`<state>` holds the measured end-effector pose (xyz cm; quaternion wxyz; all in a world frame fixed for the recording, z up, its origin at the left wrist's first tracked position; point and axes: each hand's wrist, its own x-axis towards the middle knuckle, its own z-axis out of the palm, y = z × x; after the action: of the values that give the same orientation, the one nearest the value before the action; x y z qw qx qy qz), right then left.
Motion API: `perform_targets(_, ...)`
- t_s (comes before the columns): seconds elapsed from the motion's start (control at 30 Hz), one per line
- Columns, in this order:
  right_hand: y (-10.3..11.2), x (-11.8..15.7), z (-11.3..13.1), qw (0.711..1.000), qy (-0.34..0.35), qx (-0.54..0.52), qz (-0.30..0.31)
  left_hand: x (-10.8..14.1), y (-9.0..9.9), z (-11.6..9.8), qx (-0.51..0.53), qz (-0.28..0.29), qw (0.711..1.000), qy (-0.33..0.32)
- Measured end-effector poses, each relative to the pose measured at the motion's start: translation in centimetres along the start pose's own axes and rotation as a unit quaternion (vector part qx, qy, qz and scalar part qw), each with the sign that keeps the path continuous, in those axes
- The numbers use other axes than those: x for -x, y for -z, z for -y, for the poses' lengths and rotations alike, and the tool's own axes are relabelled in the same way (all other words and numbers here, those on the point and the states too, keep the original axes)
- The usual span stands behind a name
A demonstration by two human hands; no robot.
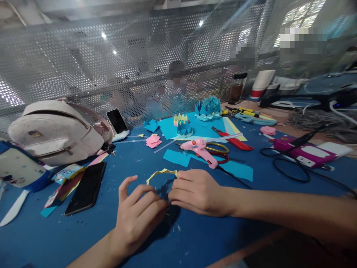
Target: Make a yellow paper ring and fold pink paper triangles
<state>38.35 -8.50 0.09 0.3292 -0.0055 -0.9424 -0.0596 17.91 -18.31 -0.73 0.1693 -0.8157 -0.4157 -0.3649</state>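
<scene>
A thin folded yellow paper strip (161, 171) curves in an arch between my two hands, above the blue table. My left hand (139, 212) has its fingers curled near the strip's left end, with one finger raised. My right hand (195, 191) is closed at the strip's right end, its fingertips hidden. Just beyond lie a pink glue gun (205, 150), blue paper pieces (177, 158) and scissors with a yellow-and-red handle (219, 147). Farther back, a yellow and blue folded paper ring (184, 128) and a blue paper flower (209, 107) rest on blue paper.
On the left are a pale backpack (55, 130), a black phone (86, 188) and wrappers (67, 178). Red-handled pliers (234, 140) lie beyond the glue gun. A purple power strip (304, 150) with black cable is at the right. A perforated metal screen (125, 56) stands behind.
</scene>
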Motion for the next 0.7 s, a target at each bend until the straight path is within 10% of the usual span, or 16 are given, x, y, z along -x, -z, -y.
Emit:
perform_targets(0.37,-0.3,-0.1,-1.3,0.932,-0.235,-0.276,-0.016,0.5,0.3,1.8,0.097,-0.033,0.972,0.213)
perform_targets(0.7,-0.6,-0.3,-1.3,0.892,-0.286,-0.35,0.001,0.5,-0.3,2.2,0.156,0.012,0.961,0.229)
